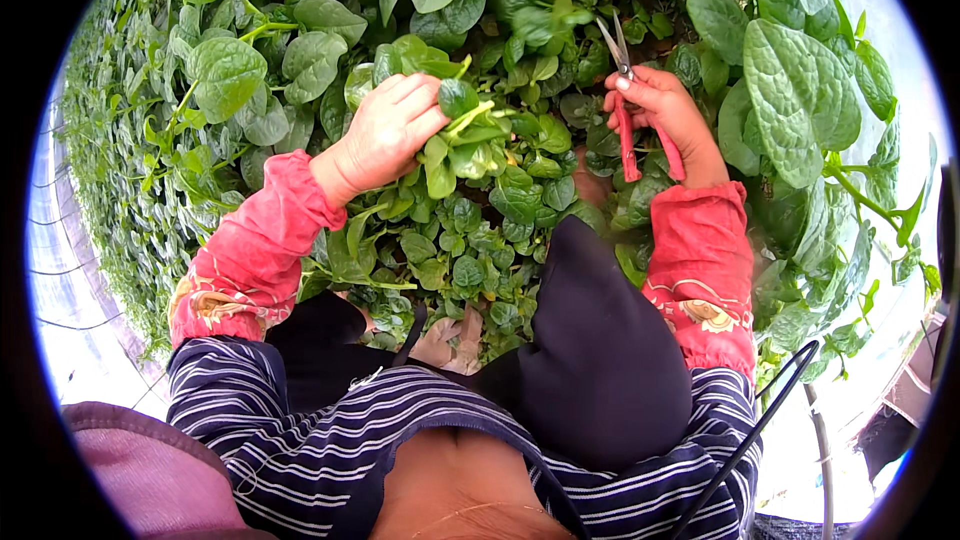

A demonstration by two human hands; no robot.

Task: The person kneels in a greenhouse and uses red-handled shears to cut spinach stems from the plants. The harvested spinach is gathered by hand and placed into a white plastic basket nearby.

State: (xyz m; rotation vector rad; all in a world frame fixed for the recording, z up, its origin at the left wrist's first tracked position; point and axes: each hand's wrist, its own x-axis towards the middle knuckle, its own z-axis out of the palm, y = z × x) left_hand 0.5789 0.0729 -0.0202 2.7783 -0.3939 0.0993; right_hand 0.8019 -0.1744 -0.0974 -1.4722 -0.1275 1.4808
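Observation:
My left hand [397, 127] is closed around a bunch of cut leafy green stems [469, 139], their pale ends pointing right. In my right hand [660, 105] is a pair of scissors [624, 101] with red handles. Their blades point up and away from me and stand slightly apart, over the leaves. Both hands are above low leafy green plants [517, 195], with the scissors to the right of the bunch. My left palm and part of the bunch inside it are hidden.
Tall plants with broad leaves [802, 90] rise at the right, and dense foliage [225, 79] fills the left. My dark-clad knee [600, 330] is between my arms. A black cable [742, 442] loops at the lower right. Pale sheeting [71, 270] lies beyond the plants at the left.

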